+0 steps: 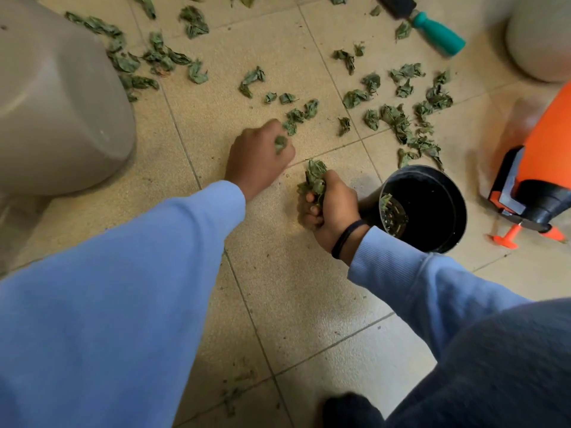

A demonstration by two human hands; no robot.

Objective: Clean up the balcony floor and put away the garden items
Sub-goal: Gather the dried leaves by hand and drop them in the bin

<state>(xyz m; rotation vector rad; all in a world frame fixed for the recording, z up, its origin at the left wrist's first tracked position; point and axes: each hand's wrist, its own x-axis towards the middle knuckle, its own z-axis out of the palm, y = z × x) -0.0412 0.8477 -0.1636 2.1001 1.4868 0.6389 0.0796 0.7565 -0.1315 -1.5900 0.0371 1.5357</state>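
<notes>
Here the right hand [329,208] clutches leaves [313,180] beside the pot [457,205]; left hand [258,157] pinches one.

Home balcony: tiled floor [287,288], planters [55,97].

Loose leaves [398,118] lie on the floor [296,288] ahead of both hands. The left hand [259,157] sits left of the right hand [330,208]. The pot [432,242] stands just right of the right hand, the sprayer [537,177] farther right. A big planter [58,100] stands left of the left hand. A tool [432,29] lies far ahead, beyond the leaves.
</notes>
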